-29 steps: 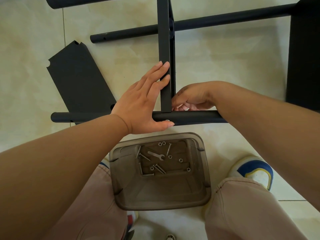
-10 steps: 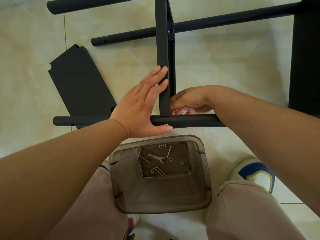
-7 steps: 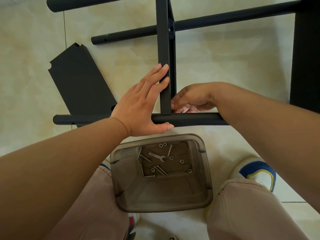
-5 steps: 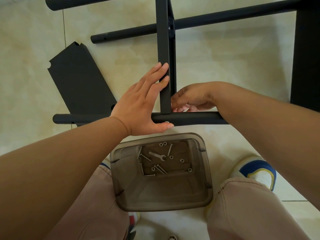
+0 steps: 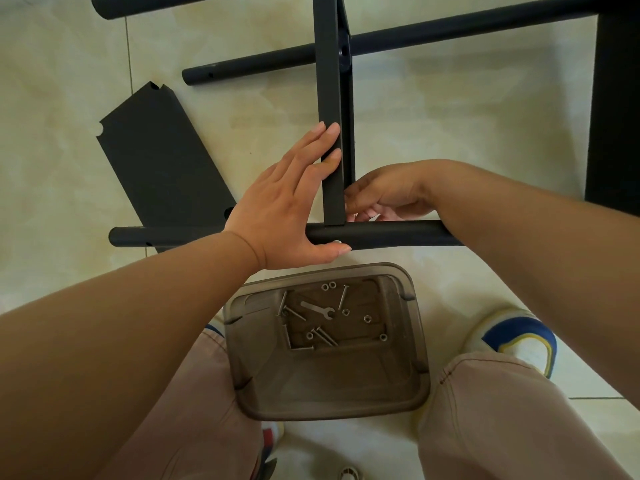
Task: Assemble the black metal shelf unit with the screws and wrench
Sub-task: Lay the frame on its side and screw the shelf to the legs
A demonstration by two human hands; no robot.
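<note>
A black shelf panel stands on edge, meeting a black tube at a T-joint. My left hand presses straight fingers against the panel's left face, its thumb lying on the tube beside a silver screw head. My right hand is curled in the inner corner right of the panel, fingertips pinched at the joint; what they pinch is hidden. A small wrench, several screws and nuts lie in a smoky plastic tray.
A loose black panel lies flat on the tiled floor at left. Another tube crosses the upright panel farther away, a third tube is at top left. A dark panel stands at right. My knees and shoes flank the tray.
Almost nothing differs. Both hands stay at the joint, with only slight shifts of the right fingertips and of the camera.
</note>
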